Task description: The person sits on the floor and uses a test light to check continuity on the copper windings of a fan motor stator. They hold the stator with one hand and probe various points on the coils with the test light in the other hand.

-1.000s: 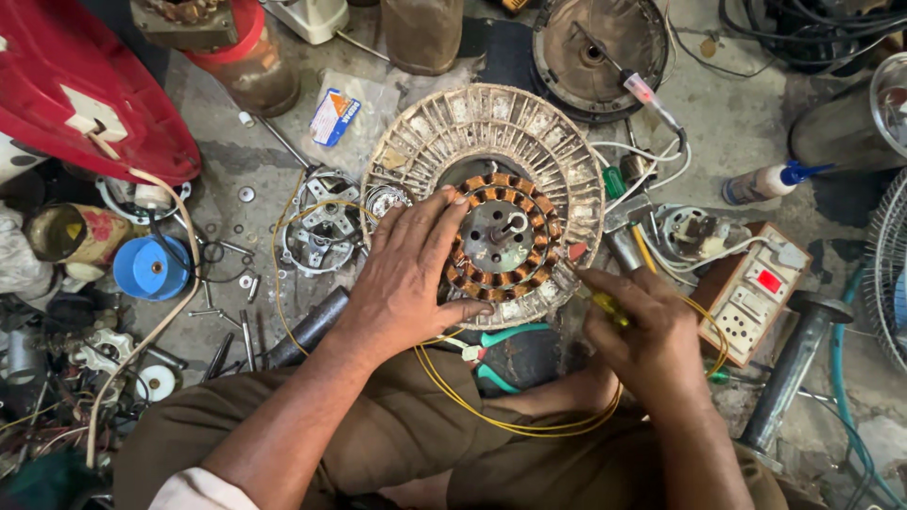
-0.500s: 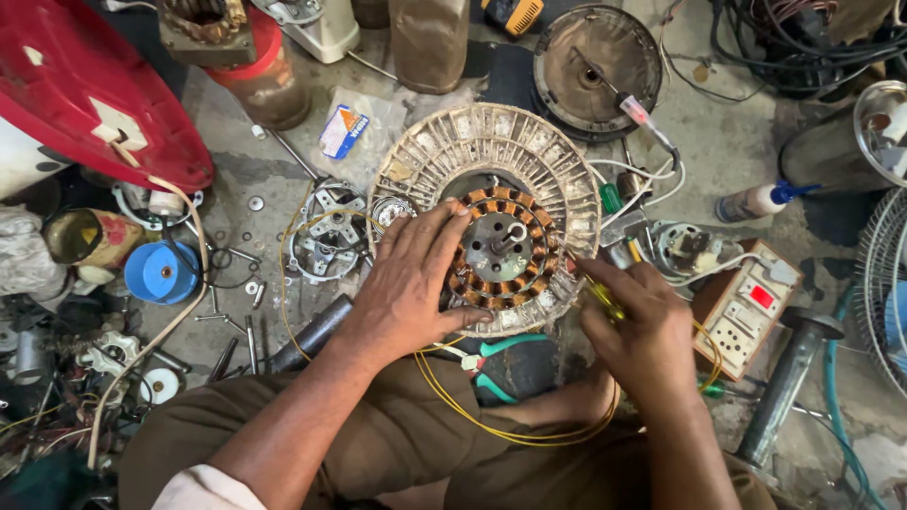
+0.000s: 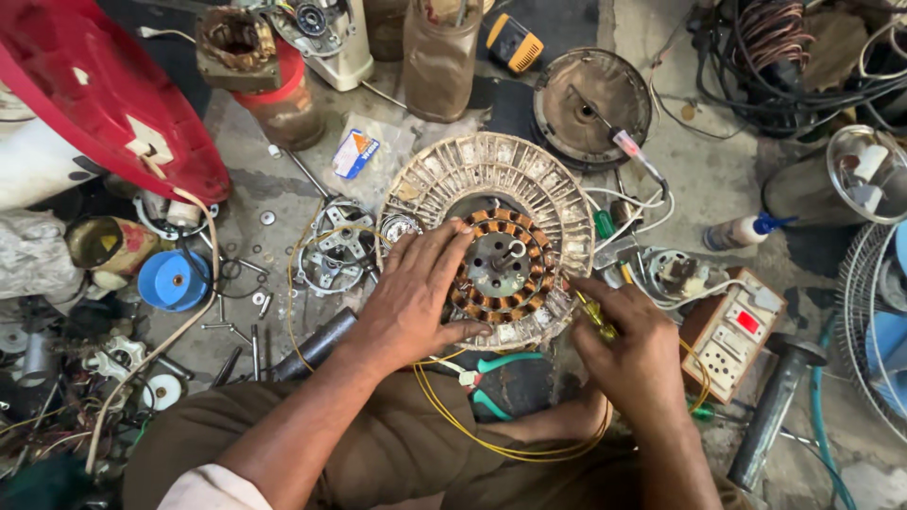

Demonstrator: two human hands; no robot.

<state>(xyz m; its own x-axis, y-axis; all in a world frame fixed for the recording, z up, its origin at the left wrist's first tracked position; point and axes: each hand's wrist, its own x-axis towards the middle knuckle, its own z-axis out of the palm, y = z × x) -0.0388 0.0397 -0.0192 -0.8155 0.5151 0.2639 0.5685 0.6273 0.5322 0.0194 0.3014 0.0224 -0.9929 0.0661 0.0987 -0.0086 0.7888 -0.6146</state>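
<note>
Clutter fills the left of the frame: a red plastic cover (image 3: 90, 90) at the upper left, a blue cap (image 3: 173, 280) below it, and loose bolts, washers and a bare metal spider bracket (image 3: 338, 247) strewn over the concrete floor (image 3: 718, 179).

At the centre lies the ceiling fan motor (image 3: 491, 231), a pale ribbed ring around a stator (image 3: 501, 266) of copper-coloured windings with a short shaft standing at its middle. The windings are exposed, so the housing is already open; a dark round cover (image 3: 591, 107) sits apart at the upper centre, which I judge to be the removed half.

The left hand (image 3: 416, 293) is spread flat on the lower left of the stator, fingers open, steadying it rather than gripping. Yellow wire (image 3: 472, 430) loops from the motor down across the person's lap, with green-handled pliers (image 3: 491, 387) lying just below the motor.

The right hand (image 3: 635, 354) is closed around a yellow-handled screwdriver (image 3: 593, 316), its tip at the lower right rim of the ring. Whether it meets a screw or a wire end there cannot be told.

To the right stand a switchboard with sockets (image 3: 732, 340) and a white bottle (image 3: 742, 231). By my reckoning the work is mid-way: opened and wired, nothing reassembled.
</note>
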